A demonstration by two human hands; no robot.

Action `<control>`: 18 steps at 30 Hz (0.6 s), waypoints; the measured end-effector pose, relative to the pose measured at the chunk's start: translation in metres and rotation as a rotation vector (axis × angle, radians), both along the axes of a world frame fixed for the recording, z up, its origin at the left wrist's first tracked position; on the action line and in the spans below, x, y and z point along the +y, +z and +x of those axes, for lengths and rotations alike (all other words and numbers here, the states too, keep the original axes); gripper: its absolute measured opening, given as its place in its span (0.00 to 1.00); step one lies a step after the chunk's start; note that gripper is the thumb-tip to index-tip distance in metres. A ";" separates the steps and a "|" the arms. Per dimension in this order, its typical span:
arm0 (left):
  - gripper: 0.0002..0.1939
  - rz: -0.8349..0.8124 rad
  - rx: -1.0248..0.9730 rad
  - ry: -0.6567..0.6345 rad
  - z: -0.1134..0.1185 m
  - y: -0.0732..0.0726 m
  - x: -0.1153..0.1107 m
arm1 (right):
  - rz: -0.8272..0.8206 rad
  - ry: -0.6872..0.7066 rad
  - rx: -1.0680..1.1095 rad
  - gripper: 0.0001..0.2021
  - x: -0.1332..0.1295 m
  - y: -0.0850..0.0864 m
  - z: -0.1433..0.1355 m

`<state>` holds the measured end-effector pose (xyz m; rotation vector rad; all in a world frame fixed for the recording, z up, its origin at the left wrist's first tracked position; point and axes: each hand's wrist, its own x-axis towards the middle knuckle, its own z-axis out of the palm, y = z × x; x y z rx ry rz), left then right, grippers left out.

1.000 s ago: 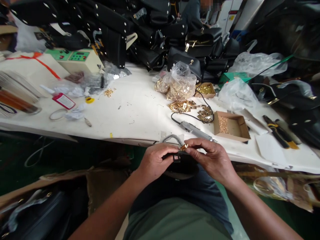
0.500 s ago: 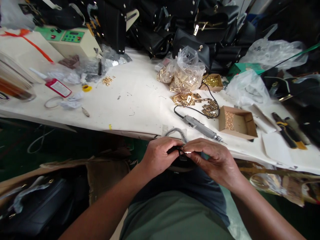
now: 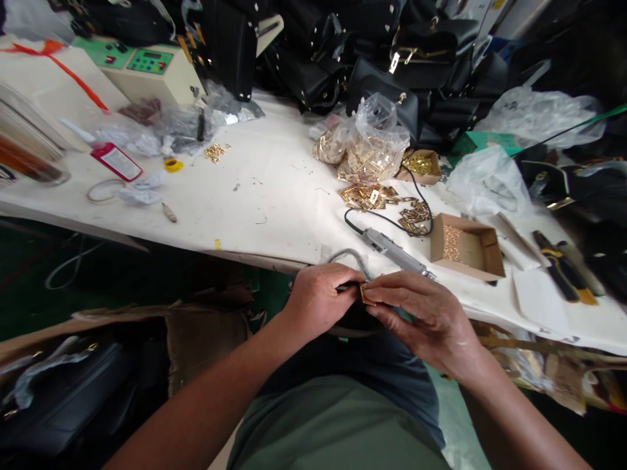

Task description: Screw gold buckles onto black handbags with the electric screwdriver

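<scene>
Because the small gold fitting [image 3: 364, 294] sits right where both sets of fingertips meet, over the person's lap at the table's front edge, careful finger control seems to matter most. The right hand [image 3: 425, 318] pinches the fitting between thumb and fingers; the left hand [image 3: 318, 300] is closed on a dark strip [image 3: 348, 285] just beside it. Holding the strip taut and flat, close to the metal, should stop it twisting, while gripping the fitting by its edges would keep it square and spare its shiny face. Whether the two are seated together is hidden by the fingers. Just beyond, the grey handle [image 3: 351, 253] arches up, best kept clear of the fingers. Farther off, the grey electric screwdriver [image 3: 394, 251] lies within easy reach, then loose gold pieces [image 3: 367, 195].
</scene>
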<state>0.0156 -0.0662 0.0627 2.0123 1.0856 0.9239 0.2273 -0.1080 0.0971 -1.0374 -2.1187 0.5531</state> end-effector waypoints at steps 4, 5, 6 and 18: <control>0.11 -0.018 0.030 0.020 0.002 0.003 0.001 | 0.011 0.009 -0.016 0.13 0.000 0.000 -0.003; 0.12 -0.021 0.038 0.025 0.003 0.004 0.001 | 0.017 0.010 -0.020 0.13 0.000 0.000 -0.004; 0.12 -0.022 0.043 0.029 0.003 0.004 0.001 | 0.027 0.010 -0.024 0.13 0.000 0.000 -0.004; 0.14 0.039 0.022 -0.039 -0.004 0.003 -0.003 | -0.024 -0.067 0.092 0.07 0.006 -0.007 -0.001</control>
